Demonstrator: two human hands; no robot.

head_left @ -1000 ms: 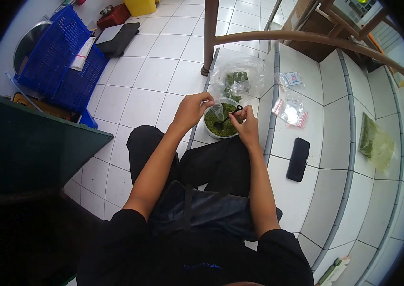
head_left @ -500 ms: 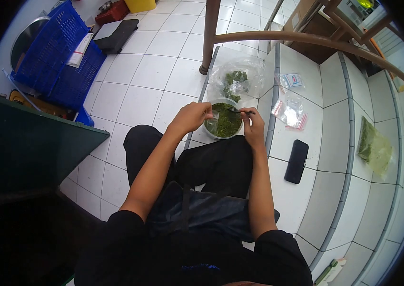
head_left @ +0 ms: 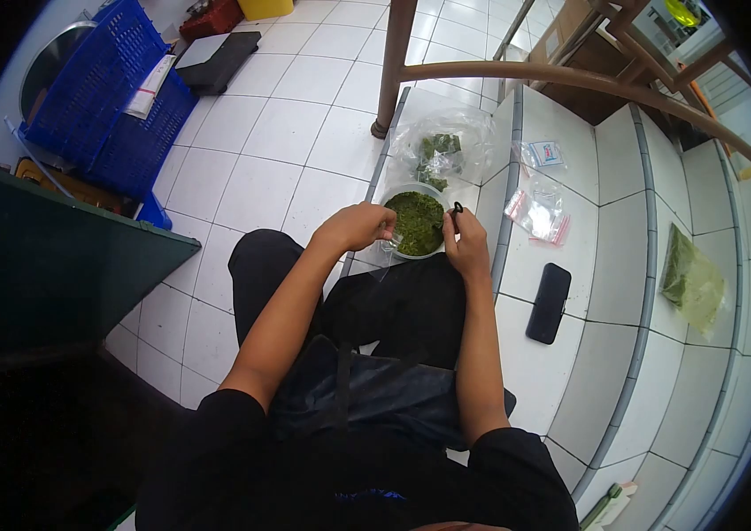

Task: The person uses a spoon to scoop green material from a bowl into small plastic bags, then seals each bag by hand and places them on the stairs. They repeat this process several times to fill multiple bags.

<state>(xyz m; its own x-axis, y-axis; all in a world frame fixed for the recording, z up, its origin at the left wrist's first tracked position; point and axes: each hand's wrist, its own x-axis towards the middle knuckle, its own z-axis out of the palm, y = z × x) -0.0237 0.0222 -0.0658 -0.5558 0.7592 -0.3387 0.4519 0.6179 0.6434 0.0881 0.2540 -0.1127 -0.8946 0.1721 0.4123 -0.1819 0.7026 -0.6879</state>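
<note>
A round clear tub [head_left: 418, 187] of chopped green leaves [head_left: 418, 219] stands on the tiled step in front of my knees. At its left rim, my left hand [head_left: 361, 227] pinches a small clear plastic bag [head_left: 396, 240], which hangs over the tub's near left side. My right hand [head_left: 467, 246] is closed at the right rim around a thin black utensil [head_left: 458, 209]. Its dark end sticks up above the fingers, and its working end is hidden or too small to make out. Just behind the tub lies a larger open clear bag [head_left: 473, 142] with green leaf pieces inside.
Small zip bags [head_left: 538, 211] and a labelled packet [head_left: 545, 153] lie on the step to the right, near a black phone [head_left: 550, 303]. A filled green bag [head_left: 692, 276] rests farther right. A brown railing [head_left: 517, 73] crosses behind; blue crates [head_left: 119, 115] stand left.
My right hand has turned the black utensil from lying across the tub to pointing upward, and has dropped slightly nearer me. My left hand and the small bag have shifted slightly toward me.
</note>
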